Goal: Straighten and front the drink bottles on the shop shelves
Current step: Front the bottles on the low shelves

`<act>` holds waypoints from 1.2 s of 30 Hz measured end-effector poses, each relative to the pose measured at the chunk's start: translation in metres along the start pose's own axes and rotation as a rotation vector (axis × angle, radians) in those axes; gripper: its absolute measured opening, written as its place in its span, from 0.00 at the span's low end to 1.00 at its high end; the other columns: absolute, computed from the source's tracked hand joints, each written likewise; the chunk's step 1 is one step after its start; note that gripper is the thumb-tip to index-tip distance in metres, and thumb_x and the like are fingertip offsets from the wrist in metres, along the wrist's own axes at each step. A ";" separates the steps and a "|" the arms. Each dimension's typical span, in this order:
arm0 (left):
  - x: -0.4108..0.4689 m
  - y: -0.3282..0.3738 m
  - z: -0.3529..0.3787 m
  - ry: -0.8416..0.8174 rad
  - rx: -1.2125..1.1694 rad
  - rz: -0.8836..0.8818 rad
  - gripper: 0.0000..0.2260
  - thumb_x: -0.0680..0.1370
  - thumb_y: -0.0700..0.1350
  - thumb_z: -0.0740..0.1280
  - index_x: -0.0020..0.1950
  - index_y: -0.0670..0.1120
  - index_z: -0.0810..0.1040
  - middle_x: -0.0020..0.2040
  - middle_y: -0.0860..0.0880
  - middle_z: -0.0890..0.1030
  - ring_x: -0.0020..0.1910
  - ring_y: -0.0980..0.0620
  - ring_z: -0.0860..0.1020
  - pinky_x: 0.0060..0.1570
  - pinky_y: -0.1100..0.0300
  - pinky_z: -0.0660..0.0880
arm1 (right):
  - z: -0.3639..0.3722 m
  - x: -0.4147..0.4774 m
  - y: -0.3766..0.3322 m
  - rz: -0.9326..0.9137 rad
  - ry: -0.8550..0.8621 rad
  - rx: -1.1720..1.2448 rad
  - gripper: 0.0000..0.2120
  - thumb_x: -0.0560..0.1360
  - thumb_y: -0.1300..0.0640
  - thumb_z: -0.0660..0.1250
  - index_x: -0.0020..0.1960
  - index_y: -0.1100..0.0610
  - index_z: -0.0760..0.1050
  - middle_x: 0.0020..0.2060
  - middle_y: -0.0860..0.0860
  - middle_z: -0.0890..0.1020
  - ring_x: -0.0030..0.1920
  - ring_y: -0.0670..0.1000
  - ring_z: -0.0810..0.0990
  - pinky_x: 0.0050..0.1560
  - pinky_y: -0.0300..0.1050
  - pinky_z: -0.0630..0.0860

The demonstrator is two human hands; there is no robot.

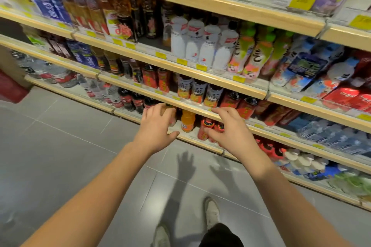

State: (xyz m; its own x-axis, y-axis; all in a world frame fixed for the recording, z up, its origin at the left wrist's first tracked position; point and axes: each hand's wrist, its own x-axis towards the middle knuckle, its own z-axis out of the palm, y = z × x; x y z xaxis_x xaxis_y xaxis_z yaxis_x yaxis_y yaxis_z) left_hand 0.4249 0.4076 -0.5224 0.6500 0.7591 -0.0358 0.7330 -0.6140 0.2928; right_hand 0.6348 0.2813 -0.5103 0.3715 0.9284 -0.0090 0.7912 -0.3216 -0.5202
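Left hand (158, 124) and right hand (230, 126) flank the orange bottle (188, 121), fingers released. Grasp low, then slide each bottle to the shelf edge (192, 139), label outward.

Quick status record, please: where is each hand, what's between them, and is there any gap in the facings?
left hand: open, fingers spread, in front of a bottle on the low shelf; contact unclear
right hand: open, spread over the red bottles
between hands: orange bottle, upright
gap: empty spot two shelves up, left of the white bottles
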 end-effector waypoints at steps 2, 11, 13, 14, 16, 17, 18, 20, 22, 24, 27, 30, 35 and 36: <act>-0.002 -0.020 -0.009 -0.011 -0.003 -0.019 0.31 0.76 0.59 0.69 0.75 0.51 0.65 0.75 0.45 0.62 0.75 0.42 0.59 0.76 0.42 0.55 | 0.009 0.006 -0.020 -0.005 -0.004 0.008 0.31 0.76 0.42 0.72 0.76 0.46 0.67 0.69 0.46 0.69 0.68 0.49 0.71 0.66 0.49 0.73; 0.033 -0.081 -0.030 -0.038 0.040 -0.044 0.33 0.76 0.60 0.69 0.77 0.51 0.62 0.76 0.45 0.62 0.75 0.43 0.59 0.75 0.41 0.58 | 0.039 0.074 -0.064 -0.054 -0.036 0.066 0.33 0.76 0.41 0.72 0.76 0.46 0.66 0.70 0.47 0.70 0.71 0.51 0.70 0.70 0.51 0.70; 0.048 -0.093 -0.034 -0.049 0.055 -0.045 0.33 0.76 0.60 0.69 0.77 0.51 0.63 0.75 0.45 0.63 0.74 0.42 0.60 0.75 0.43 0.58 | 0.045 0.095 -0.069 -0.063 -0.047 0.082 0.34 0.75 0.40 0.72 0.77 0.47 0.66 0.71 0.47 0.70 0.71 0.50 0.70 0.70 0.52 0.70; 0.055 -0.099 -0.035 -0.052 0.062 -0.050 0.32 0.76 0.60 0.68 0.76 0.51 0.63 0.75 0.45 0.63 0.74 0.42 0.61 0.75 0.44 0.59 | 0.048 0.106 -0.072 -0.068 -0.053 0.090 0.34 0.74 0.39 0.72 0.77 0.46 0.66 0.71 0.47 0.70 0.71 0.50 0.70 0.70 0.52 0.71; 0.069 -0.112 -0.037 -0.053 0.072 -0.068 0.32 0.76 0.60 0.68 0.76 0.51 0.63 0.75 0.45 0.63 0.73 0.42 0.61 0.74 0.46 0.60 | 0.054 0.128 -0.077 -0.077 -0.059 0.088 0.34 0.74 0.39 0.72 0.77 0.46 0.66 0.70 0.47 0.70 0.71 0.50 0.70 0.69 0.51 0.71; 0.075 -0.118 -0.037 -0.055 0.069 -0.078 0.32 0.76 0.60 0.69 0.76 0.50 0.63 0.75 0.45 0.63 0.73 0.42 0.61 0.74 0.46 0.60 | 0.056 0.138 -0.079 -0.081 -0.064 0.085 0.34 0.74 0.39 0.71 0.76 0.45 0.66 0.70 0.47 0.70 0.71 0.50 0.70 0.68 0.50 0.71; 0.081 -0.125 -0.038 -0.057 0.065 -0.084 0.32 0.76 0.60 0.69 0.76 0.50 0.63 0.75 0.45 0.63 0.74 0.42 0.61 0.73 0.46 0.61 | 0.059 0.146 -0.082 -0.083 -0.072 0.086 0.33 0.75 0.39 0.71 0.76 0.45 0.66 0.70 0.47 0.70 0.71 0.50 0.70 0.68 0.50 0.71; 0.092 -0.138 -0.038 -0.063 0.067 -0.085 0.33 0.76 0.60 0.69 0.76 0.50 0.64 0.74 0.45 0.64 0.73 0.42 0.62 0.73 0.46 0.61 | 0.067 0.162 -0.087 -0.076 -0.092 0.102 0.32 0.75 0.38 0.69 0.76 0.44 0.65 0.71 0.46 0.70 0.70 0.50 0.71 0.68 0.49 0.71; 0.104 -0.153 -0.038 -0.074 0.058 -0.075 0.33 0.75 0.60 0.69 0.76 0.50 0.64 0.74 0.45 0.65 0.73 0.42 0.63 0.73 0.46 0.62 | 0.076 0.179 -0.093 -0.045 -0.119 0.113 0.32 0.75 0.38 0.69 0.76 0.44 0.65 0.71 0.45 0.69 0.70 0.49 0.70 0.67 0.49 0.71; 0.116 -0.168 -0.037 -0.087 0.049 -0.064 0.33 0.75 0.60 0.70 0.76 0.50 0.64 0.73 0.45 0.65 0.72 0.42 0.63 0.72 0.46 0.62 | 0.087 0.195 -0.099 0.009 -0.152 0.113 0.33 0.74 0.38 0.68 0.76 0.44 0.65 0.70 0.45 0.69 0.70 0.48 0.71 0.66 0.49 0.71; 0.137 -0.196 -0.033 -0.126 0.049 -0.032 0.33 0.75 0.60 0.69 0.76 0.50 0.63 0.74 0.46 0.64 0.73 0.43 0.62 0.72 0.47 0.62 | 0.109 0.214 -0.106 0.077 -0.156 0.122 0.33 0.73 0.36 0.68 0.74 0.45 0.67 0.67 0.45 0.72 0.65 0.46 0.71 0.61 0.44 0.68; 0.157 -0.232 -0.029 -0.144 0.074 0.024 0.33 0.76 0.59 0.69 0.76 0.48 0.63 0.73 0.45 0.65 0.72 0.43 0.63 0.72 0.48 0.63 | 0.134 0.232 -0.117 0.091 -0.111 0.115 0.32 0.74 0.42 0.74 0.73 0.52 0.70 0.65 0.51 0.76 0.63 0.50 0.75 0.58 0.40 0.68; 0.200 -0.283 -0.016 -0.166 0.162 0.178 0.33 0.76 0.61 0.67 0.76 0.47 0.63 0.71 0.46 0.69 0.68 0.45 0.70 0.66 0.51 0.69 | 0.169 0.250 -0.129 0.219 -0.094 0.071 0.35 0.75 0.41 0.73 0.77 0.51 0.67 0.73 0.51 0.72 0.72 0.52 0.72 0.69 0.51 0.71; 0.209 -0.291 -0.012 -0.170 0.173 0.202 0.33 0.77 0.60 0.66 0.77 0.47 0.63 0.72 0.46 0.68 0.69 0.44 0.69 0.66 0.51 0.69 | 0.175 0.254 -0.128 0.236 -0.086 0.064 0.35 0.75 0.41 0.73 0.77 0.50 0.66 0.73 0.50 0.72 0.72 0.52 0.72 0.69 0.51 0.72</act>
State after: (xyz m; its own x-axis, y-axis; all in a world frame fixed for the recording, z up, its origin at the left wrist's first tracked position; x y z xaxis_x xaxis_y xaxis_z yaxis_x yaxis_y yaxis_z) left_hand 0.3456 0.7474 -0.6037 0.7993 0.5802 -0.1565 0.5996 -0.7872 0.1441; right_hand 0.5427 0.5913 -0.5954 0.4974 0.8421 -0.2084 0.6540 -0.5219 -0.5476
